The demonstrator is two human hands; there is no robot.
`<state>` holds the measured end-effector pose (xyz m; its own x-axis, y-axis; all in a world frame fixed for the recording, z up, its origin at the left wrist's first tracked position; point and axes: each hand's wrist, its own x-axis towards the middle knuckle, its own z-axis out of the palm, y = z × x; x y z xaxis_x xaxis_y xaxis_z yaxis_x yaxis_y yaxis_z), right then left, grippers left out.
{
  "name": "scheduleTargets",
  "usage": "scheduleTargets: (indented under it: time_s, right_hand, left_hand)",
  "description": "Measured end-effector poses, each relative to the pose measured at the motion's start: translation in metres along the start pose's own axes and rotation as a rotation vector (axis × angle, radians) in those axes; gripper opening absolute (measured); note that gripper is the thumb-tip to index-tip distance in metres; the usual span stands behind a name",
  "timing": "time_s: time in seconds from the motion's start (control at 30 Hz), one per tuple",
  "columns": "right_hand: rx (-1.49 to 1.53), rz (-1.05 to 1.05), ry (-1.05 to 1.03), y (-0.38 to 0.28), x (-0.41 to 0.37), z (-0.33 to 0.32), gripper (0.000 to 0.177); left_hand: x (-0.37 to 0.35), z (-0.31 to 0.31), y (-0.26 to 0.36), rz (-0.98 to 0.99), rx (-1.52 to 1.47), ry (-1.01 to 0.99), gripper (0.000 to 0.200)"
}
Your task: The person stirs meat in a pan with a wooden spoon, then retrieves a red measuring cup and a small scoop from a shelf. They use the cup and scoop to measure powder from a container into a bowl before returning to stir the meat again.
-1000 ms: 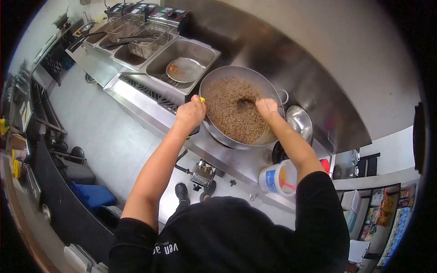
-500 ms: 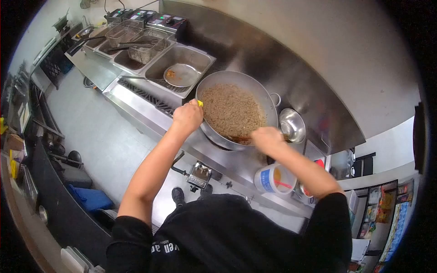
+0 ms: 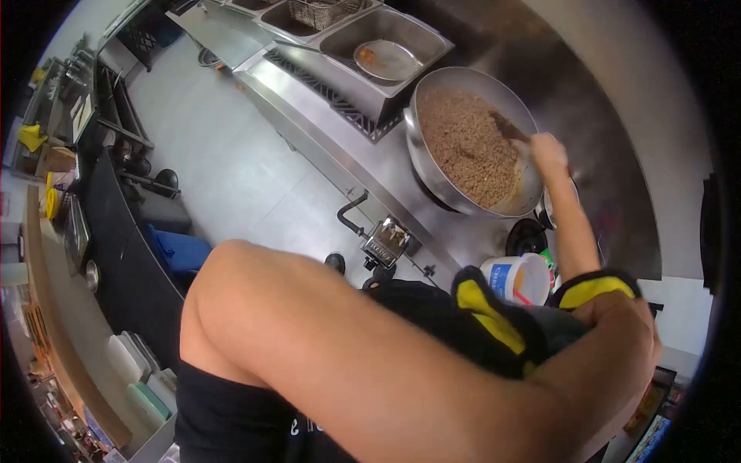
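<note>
A large metal pan (image 3: 432, 166) holds brown minced food (image 3: 471, 147). Over its right side my right hand (image 3: 549, 154) is closed round the handle of a brown stirring tool (image 3: 507, 130), whose end is in the food. My left arm crosses in front of my body to the far right. There my left hand (image 3: 621, 312), partly hidden by its own wrist, grips a black and yellow cloth item (image 3: 494, 316), beside my right forearm. Part of that item lies across the forearm.
A white tub (image 3: 515, 278) with a red utensil stands below the pan. Metal basins (image 3: 428, 48) are behind it to the left, one holding a round dish (image 3: 387, 60). A metal bowl (image 3: 549, 204) is partly hidden at the right. A burner valve (image 3: 386, 241) juts from the counter front.
My left hand has left the pan's left rim and swung across to the right. My right hand has moved to the pan's far right side with the tool. The view has shifted.
</note>
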<state>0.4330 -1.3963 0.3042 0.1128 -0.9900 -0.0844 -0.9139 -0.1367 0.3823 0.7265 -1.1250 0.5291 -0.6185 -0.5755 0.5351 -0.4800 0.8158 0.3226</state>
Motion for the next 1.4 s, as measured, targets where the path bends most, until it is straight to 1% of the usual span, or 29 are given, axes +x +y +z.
scheduleTargets:
  time_s: [0.03, 0.1, 0.13, 0.17, 0.2, 0.23, 0.27, 0.3, 0.33, 0.37, 0.4, 0.43, 0.47, 0.53, 0.6, 0.63, 0.67, 0.7, 0.73, 0.8, 0.9, 0.97, 1.0, 1.07, 1.13, 1.17, 1.27, 1.3, 1.4]
  right_hand:
    - [-0.01, -0.011, 0.009, -0.012, 0.008, 0.042, 0.021]
    - [0.016, -0.113, -0.022, -0.046, -0.008, 0.053, 0.02]
    - [0.032, -0.109, -0.026, -0.06, -0.028, 0.04, 0.02]
    - [0.034, -0.136, -0.05, -0.045, -0.05, 0.013, 0.021]
    - [0.029, -0.168, -0.082, -0.025, -0.063, -0.014, 0.021]
    - [0.02, -0.136, -0.073, -0.004, -0.066, -0.033, 0.021]
    - [-0.014, -0.075, -0.051, 0.008, -0.065, -0.047, 0.021]
    - [-0.046, -0.022, -0.03, 0.016, -0.062, -0.055, 0.022]
    - [-0.033, 0.013, -0.066, 0.031, -0.048, -0.051, 0.022]
    - [-0.035, 0.06, -0.048, 0.047, -0.03, -0.037, 0.021]
    - [-0.038, 0.107, -0.028, 0.054, -0.016, -0.014, 0.021]
    - [-0.022, 0.116, -0.024, 0.048, -0.004, 0.027, 0.021]
    - [-0.007, 0.119, -0.015, 0.043, 0.009, 0.054, 0.022]
    - [0.029, 0.045, -0.092, -0.01, -0.009, 0.05, 0.023]
    - [0.125, -0.071, -0.145, -0.03, -0.039, 0.017, 0.022]
    - [0.118, -0.062, -0.144, -0.029, -0.048, -0.009, 0.022]
    - [0.054, -0.048, -0.213, -0.025, -0.058, -0.036, 0.022]
    - [-0.01, -0.036, -0.286, -0.02, -0.064, -0.05, 0.022]
    - [-0.018, -0.031, -0.292, -0.011, -0.06, -0.053, 0.022]
    - [-0.13, 0.022, -0.171, 0.016, -0.039, -0.058, 0.022]
    - [-0.055, 0.099, -0.199, 0.042, -0.014, -0.009, 0.022]
    - [0.092, 0.089, -0.256, 0.027, -0.022, 0.043, 0.022]
    - [0.173, 0.09, -0.259, 0.001, -0.044, 0.023, 0.025]
    - [0.127, 0.086, -0.243, -0.003, -0.059, 0.032, 0.025]
    - [0.036, -0.103, -0.331, -0.001, -0.084, -0.021, 0.029]
    - [0.014, -0.059, -0.356, -0.011, -0.102, -0.083, 0.024]
    - [-0.101, -0.116, -0.363, -0.012, -0.124, -0.123, 0.023]
    - [-0.158, -0.151, -0.397, -0.011, -0.13, -0.112, 0.022]
    - [-0.176, -0.146, -0.406, -0.022, -0.134, -0.06, 0.02]
  left_hand:
    - [-0.002, -0.003, 0.0, 0.005, 0.106, 0.036, 0.025]
    - [-0.008, -0.015, -0.004, 0.012, 0.273, 0.09, 0.026]
    - [-0.012, -0.017, -0.007, 0.012, 0.316, 0.096, 0.026]
    - [-0.014, -0.024, -0.011, 0.054, 0.32, 0.119, 0.026]
    - [-0.024, -0.037, -0.019, -0.119, 0.34, 0.046, 0.026]
    - [-0.034, -0.043, -0.025, -0.295, 0.355, -0.038, 0.025]
    - [-0.025, -0.042, -0.051, -0.355, 0.414, -0.085, 0.035]
    - [-0.027, -0.03, -0.091, -0.308, 0.411, -0.005, 0.035]
    - [-0.024, -0.011, -0.128, -0.292, 0.403, 0.015, 0.024]
    - [-0.019, 0.013, -0.159, -0.449, 0.413, 0.015, 0.026]
    - [-0.019, 0.038, -0.19, -0.498, 0.405, 0.055, 0.026]
    - [-0.02, 0.065, -0.217, -0.511, 0.397, 0.103, 0.027]
    - [-0.022, 0.089, -0.236, -0.543, 0.378, 0.1, 0.027]
    - [-0.027, 0.135, -0.267, -0.565, 0.429, 0.037, 0.028]
    - [-0.038, 0.172, -0.286, -0.542, 0.417, -0.009, 0.027]
    - [-0.038, 0.178, -0.282, -0.559, 0.355, -0.021, 0.026]
    - [-0.037, 0.183, -0.278, -0.576, 0.29, -0.033, 0.025]
    - [-0.033, 0.187, -0.276, -0.572, 0.279, -0.028, 0.025]
    - [-0.032, 0.191, -0.274, -0.618, 0.222, -0.025, 0.026]
    - [-0.03, 0.193, -0.271, -0.663, 0.165, -0.021, 0.03]
    - [-0.023, 0.186, -0.268, -0.719, 0.205, -0.12, 0.044]
    - [-0.026, 0.19, -0.277, -0.721, 0.203, -0.127, 0.042]
    - [-0.028, 0.192, -0.281, -0.723, 0.2, -0.137, 0.039]
    - [-0.03, 0.19, -0.284, -0.7, 0.191, -0.146, 0.036]
    - [-0.033, 0.193, -0.289, -0.679, 0.175, -0.154, 0.034]
    - [-0.034, 0.197, -0.294, -0.699, 0.175, -0.127, 0.033]
    - [-0.03, 0.198, -0.297, -0.711, 0.182, -0.08, 0.035]
    - [-0.03, 0.2, -0.297, -0.722, 0.209, -0.063, 0.034]
    - [-0.026, 0.2, -0.298, -0.721, 0.25, -0.055, 0.032]
